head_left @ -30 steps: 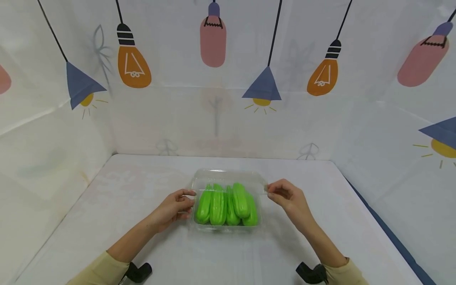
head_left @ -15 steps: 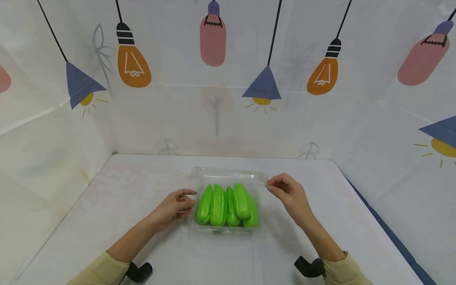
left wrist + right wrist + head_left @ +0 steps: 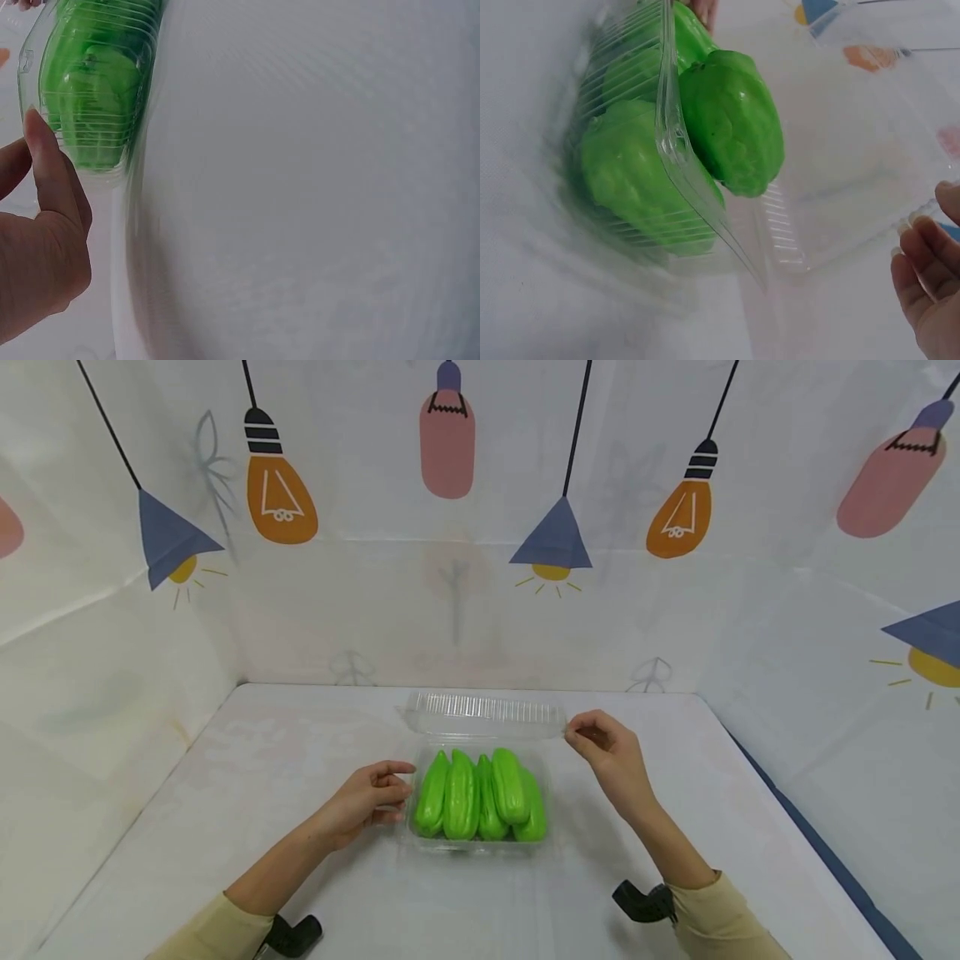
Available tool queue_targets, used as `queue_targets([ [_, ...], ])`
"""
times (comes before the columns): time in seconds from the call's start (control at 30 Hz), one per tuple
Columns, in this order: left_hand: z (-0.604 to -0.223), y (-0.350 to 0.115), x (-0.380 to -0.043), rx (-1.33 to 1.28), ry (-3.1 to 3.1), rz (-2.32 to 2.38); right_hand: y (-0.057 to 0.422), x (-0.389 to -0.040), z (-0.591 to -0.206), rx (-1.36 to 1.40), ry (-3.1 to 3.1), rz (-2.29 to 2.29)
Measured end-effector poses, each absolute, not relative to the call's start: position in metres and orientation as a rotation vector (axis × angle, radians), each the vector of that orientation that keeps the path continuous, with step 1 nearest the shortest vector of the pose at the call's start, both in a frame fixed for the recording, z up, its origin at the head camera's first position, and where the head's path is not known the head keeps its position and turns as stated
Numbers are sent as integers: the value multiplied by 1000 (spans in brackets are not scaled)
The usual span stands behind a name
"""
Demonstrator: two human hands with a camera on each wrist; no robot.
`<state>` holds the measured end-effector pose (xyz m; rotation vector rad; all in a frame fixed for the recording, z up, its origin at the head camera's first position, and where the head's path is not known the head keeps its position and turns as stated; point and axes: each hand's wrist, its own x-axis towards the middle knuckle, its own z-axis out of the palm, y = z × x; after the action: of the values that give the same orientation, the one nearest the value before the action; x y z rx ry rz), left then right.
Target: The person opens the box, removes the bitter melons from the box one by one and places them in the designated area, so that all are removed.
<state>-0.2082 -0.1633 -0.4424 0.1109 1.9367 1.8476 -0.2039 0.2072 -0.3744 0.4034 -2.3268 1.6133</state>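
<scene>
A clear plastic clamshell box stands on the table with several glossy green, long vegetable-like pieces lying side by side in it. Its clear ribbed lid is hinged at the far side and tilts back, away from the box. My right hand pinches the lid's right corner between thumb and fingers; in the right wrist view the thumb and fingertips meet at the lid's edge. At the box's left rim, my left hand touches with loosely extended fingers, and the left wrist view has a fingertip against the rim.
The white table is bounded by white cloth walls printed with lamps and bulbs. A black wrist camera sits at the left cuff and another black camera at the right. Blue cloth edges the table's right side.
The lid has swung up and back, away from the green pieces, with my right hand moving farther forward while pinching its corner. My left hand has stayed at the box's left side.
</scene>
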Motion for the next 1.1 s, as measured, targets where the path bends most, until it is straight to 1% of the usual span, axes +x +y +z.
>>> queue_targets([
  [0.53,-443,-160,-203,111,1967,1863,198,-222,-371,379,-2212,1560],
  [0.8,-442,-158,-203,115,1979,1860,190,-212,-350,386,-2272,1471],
  [1.1,-441,-159,-201,111,1981,1854,191,-227,-354,368,-2301,1518],
])
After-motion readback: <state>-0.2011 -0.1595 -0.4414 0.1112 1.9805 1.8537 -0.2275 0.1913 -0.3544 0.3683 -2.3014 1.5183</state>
